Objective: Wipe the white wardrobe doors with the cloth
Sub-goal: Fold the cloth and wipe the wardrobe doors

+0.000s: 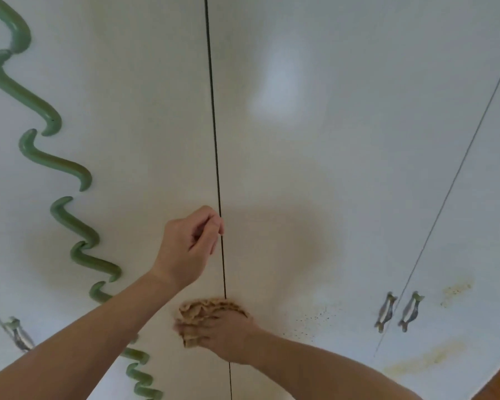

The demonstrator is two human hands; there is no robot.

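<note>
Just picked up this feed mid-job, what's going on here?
A person is wiping white glossy wardrobe doors. The right hand grips a crumpled tan cloth and presses it on the dark seam between two doors. The left hand, fingers curled, is by the seam above, holding nothing. Dark specks and yellowish stains show to the right, near the metal handles.

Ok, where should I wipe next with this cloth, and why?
Probably slide the cloth in your right hand rightward: dark specks dot the door just beside it, closer than the yellowish smears near the handles.
</note>
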